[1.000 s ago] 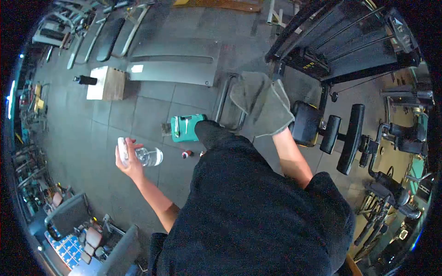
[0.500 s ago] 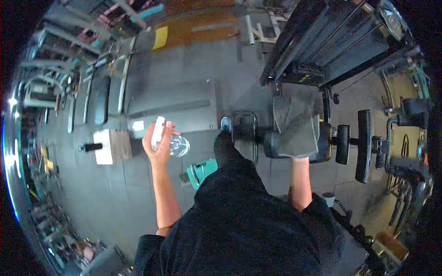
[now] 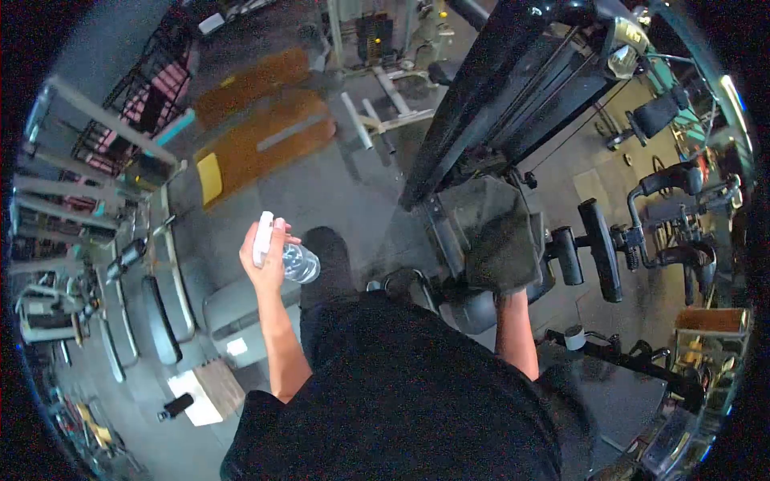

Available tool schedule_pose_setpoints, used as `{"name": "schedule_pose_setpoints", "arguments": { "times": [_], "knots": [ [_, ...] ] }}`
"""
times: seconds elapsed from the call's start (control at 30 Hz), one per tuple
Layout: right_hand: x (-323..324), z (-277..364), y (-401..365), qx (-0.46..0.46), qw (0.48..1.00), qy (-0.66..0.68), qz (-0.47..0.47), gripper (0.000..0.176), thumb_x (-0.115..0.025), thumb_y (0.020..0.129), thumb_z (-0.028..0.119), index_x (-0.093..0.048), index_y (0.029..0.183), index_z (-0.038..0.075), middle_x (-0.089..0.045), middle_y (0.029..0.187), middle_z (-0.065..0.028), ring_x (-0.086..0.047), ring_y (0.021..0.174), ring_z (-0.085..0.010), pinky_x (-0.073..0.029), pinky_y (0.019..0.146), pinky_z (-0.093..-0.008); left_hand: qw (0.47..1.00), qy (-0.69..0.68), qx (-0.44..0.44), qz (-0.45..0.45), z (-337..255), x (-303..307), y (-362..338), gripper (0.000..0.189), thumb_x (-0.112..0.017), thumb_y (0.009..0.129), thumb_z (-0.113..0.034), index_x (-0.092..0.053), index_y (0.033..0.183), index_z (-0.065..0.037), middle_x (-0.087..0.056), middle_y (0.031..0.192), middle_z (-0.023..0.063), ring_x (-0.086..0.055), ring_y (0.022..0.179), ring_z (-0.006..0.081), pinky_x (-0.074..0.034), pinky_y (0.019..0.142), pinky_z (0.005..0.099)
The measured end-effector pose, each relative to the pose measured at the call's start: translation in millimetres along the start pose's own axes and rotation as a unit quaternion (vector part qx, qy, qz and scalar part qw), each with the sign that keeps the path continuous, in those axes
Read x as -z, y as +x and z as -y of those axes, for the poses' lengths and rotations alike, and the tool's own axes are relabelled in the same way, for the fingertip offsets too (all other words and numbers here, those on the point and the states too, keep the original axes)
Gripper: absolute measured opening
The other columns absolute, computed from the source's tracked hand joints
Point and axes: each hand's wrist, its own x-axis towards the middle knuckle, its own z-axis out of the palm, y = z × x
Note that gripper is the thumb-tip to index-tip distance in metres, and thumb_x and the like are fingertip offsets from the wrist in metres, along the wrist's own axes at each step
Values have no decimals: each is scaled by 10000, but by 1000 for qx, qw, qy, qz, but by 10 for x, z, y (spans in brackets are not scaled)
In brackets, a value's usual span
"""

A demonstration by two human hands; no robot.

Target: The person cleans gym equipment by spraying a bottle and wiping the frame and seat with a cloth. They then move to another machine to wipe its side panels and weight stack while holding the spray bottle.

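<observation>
My left grip (image 3: pixel 267 264) is wrapped around a clear spray bottle (image 3: pixel 298 263) held up over the floor, while my right grip (image 3: pixel 507 295) is hidden under a grey cloth (image 3: pixel 491 232) lying on the machine's black pad (image 3: pixel 473 311), so I cannot tell its closure.

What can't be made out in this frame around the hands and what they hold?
Right hand: head view, covered by the grey cloth; fingers and grip unseen.
Machine pad: head view, mostly hidden under that cloth.
Spray bottle in the left hand: head view, fill level and label too small and blurred.
</observation>
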Motion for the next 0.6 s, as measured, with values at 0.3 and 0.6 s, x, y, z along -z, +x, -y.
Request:
{"name": "schedule_pose_setpoints", "arguments": {
  "times": [0.3, 0.6],
  "knots": [
    [-67, -196, 271, 122, 991, -2, -49, 614, -451, 1050, 522, -475, 1492, 96, -501, 1504, -117, -494, 1364, -296, -342, 1184, -483, 993, 15, 17, 117, 339, -321, 1334, 221, -728, 968, -198, -682, 1017, 13, -707, 881, 94, -707, 667, 186, -572, 600, 318],
    [-523, -1028, 1180, 291, 948, 22, -124, 611, -463, 1045, 520, -479, 1484, 95, -507, 1491, -116, -499, 1354, -296, -347, 1177, -485, 946, 34, -11, 323, 553, -1389, 3301, 211, -743, 956, -189, -687, 953, 14, -708, 809, 50, -695, 666, 126, -526, 592, 260]
  ]
}}
